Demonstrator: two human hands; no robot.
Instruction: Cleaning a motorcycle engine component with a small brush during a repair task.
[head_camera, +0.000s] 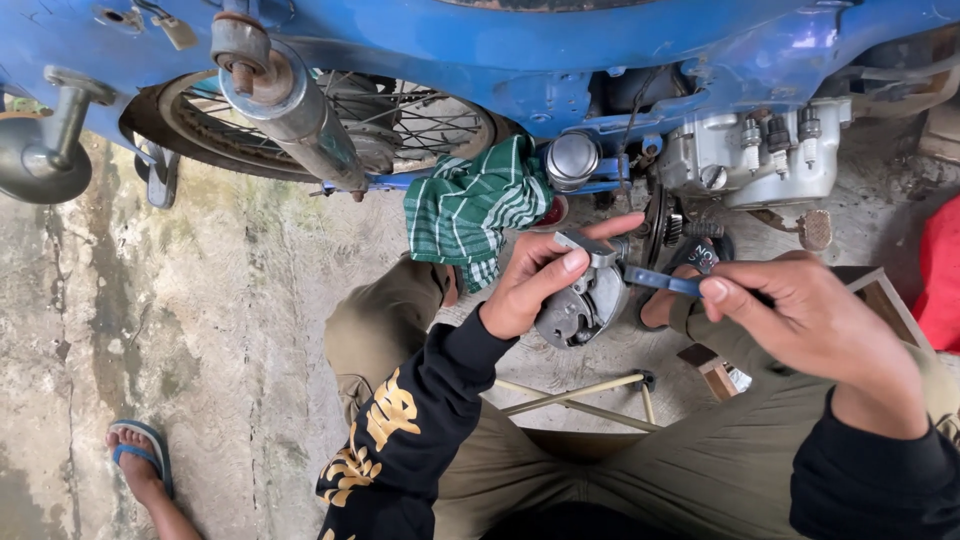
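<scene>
Metal housing (580, 305), round and grey, sat at frame centre, clamped in my left hand (535, 280); my right hand (800, 320) gripped a blue-handled tool (655, 281) touching it, below the blue motorcycle (560, 50).

Left hand (540, 275) grips a round metal part (580, 305) — right hand (800, 315) holds a blue-handled tool (655, 281) to it.

The cloth (475, 205) hangs on the motorcycle frame (560, 60), left of the engine (750, 150).
</scene>
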